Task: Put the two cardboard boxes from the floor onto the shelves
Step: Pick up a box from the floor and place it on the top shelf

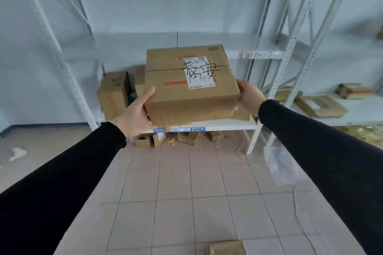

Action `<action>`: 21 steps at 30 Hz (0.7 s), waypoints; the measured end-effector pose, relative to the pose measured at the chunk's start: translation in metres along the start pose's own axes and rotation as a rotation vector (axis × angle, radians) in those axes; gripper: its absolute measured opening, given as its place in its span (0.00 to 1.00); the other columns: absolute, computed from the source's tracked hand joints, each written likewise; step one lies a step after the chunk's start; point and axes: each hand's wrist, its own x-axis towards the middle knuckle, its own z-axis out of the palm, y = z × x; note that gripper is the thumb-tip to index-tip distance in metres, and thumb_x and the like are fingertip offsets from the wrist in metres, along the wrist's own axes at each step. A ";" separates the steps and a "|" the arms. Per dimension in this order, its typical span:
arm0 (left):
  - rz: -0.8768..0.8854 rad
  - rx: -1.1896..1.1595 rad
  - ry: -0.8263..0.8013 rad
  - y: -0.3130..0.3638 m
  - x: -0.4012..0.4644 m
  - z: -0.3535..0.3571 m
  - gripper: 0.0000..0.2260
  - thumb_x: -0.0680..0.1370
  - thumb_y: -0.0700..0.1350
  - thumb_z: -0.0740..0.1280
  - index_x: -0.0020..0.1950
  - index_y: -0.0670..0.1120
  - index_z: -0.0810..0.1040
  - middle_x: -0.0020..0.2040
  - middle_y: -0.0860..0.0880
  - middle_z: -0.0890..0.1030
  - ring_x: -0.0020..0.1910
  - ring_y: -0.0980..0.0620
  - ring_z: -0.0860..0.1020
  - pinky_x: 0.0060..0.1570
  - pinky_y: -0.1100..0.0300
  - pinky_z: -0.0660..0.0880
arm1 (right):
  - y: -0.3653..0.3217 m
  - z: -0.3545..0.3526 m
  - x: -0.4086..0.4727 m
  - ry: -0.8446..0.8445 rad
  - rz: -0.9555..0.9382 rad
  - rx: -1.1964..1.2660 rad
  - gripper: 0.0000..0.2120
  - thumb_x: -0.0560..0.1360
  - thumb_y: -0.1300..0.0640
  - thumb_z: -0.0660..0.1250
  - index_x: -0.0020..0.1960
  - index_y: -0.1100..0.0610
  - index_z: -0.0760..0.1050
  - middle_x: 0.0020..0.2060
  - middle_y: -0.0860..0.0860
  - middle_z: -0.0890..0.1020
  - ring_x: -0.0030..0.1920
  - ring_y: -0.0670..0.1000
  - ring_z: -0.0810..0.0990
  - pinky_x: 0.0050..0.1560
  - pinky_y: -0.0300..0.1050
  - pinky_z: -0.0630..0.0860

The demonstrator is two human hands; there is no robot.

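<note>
Nearest to us, a second cardboard box (227, 248) is lying on the tiled floor (176, 192) at the bottom edge of the view, only its top showing. Above it our two black sleeves are reaching forward. We are holding a larger cardboard box (191, 87) between both hands: our left hand (135, 116) is pressing against its left side with the thumb up along the edge, and our right hand (249, 94) is cupping its right corner, fingers wrapping behind it out of sight. We are keeping this box in the air, just in front of and above the lower shelf (228, 127) of a white metal rack. A white label (200, 73) with black handwriting is sitting on its top. Behind it, a smaller brown box (114, 93) is standing on that shelf at the left. Small cardboard scraps (186, 137) are lying under the shelf. Farther right, flattened cardboard (320, 105) is resting on a neighbouring shelf.
</note>
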 end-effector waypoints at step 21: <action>0.330 0.119 0.105 0.255 0.157 0.089 0.08 0.78 0.58 0.66 0.49 0.56 0.81 0.47 0.51 0.86 0.47 0.48 0.82 0.39 0.54 0.76 | -0.067 -0.146 0.233 0.262 0.033 -0.472 0.14 0.78 0.46 0.61 0.59 0.48 0.79 0.54 0.47 0.84 0.53 0.53 0.81 0.53 0.51 0.79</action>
